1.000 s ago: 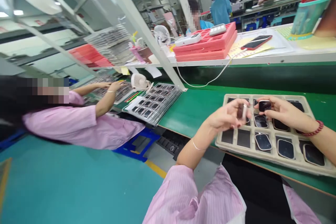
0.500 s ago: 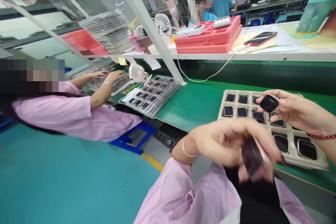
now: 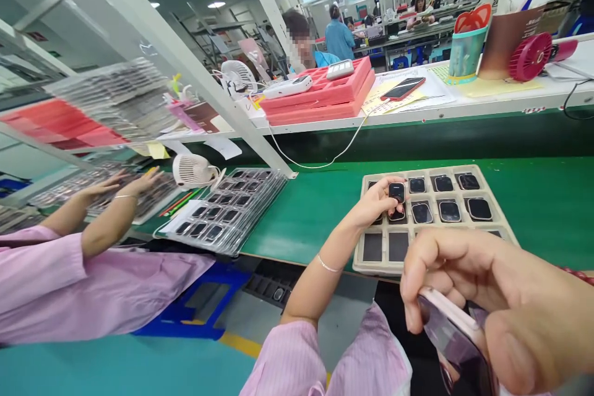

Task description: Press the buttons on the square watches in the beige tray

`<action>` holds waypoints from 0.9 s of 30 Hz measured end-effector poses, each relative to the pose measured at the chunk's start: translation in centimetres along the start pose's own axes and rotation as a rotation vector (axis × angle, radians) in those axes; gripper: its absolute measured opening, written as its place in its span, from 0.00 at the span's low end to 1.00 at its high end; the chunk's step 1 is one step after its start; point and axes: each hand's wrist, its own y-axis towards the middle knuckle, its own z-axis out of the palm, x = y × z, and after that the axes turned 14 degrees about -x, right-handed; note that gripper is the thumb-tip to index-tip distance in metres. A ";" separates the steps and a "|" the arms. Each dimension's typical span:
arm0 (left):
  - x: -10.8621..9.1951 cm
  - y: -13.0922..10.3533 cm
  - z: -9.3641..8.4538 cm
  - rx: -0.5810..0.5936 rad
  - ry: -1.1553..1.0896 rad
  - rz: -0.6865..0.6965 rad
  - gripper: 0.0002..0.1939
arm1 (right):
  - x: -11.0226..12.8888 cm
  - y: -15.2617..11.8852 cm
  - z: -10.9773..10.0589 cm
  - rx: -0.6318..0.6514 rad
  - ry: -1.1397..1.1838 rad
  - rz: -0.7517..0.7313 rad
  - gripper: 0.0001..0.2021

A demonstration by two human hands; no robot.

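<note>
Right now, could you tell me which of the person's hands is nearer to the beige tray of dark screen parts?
The left hand: it rests over the beige tray, fingers on a part. The right hand is raised near the camera, off the tray, holding a pinkish device.

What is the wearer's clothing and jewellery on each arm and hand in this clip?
Left hand: bare, thin silver bangle at the wrist, pink pinstriped short sleeve above. Right hand: bare, close to the camera, with a red beaded bracelet barely showing at the wrist.
</note>
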 end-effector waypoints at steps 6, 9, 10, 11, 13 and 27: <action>0.0 0.0 -0.1 -0.138 0.047 0.088 0.21 | -0.5 4.7 -5.2 -0.090 0.005 -0.252 0.22; 0.1 0.1 0.0 -0.181 0.043 0.124 0.21 | -1.0 7.8 -9.8 -0.339 -0.085 -0.281 0.22; 0.1 0.1 0.1 -0.185 0.036 0.125 0.22 | -1.2 8.6 -11.1 -0.436 -0.132 -0.282 0.22; 0.1 0.0 0.1 -0.181 0.034 0.121 0.24 | -1.5 9.1 -12.2 -0.507 -0.184 -0.274 0.22; 0.0 -0.1 0.2 -0.165 0.039 0.111 0.26 | -2.0 9.7 -13.5 -0.580 -0.281 -0.270 0.21; -0.5 -0.1 -0.2 -0.046 -0.010 0.068 0.29 | -2.7 9.6 -12.9 -0.470 -0.405 -0.305 0.25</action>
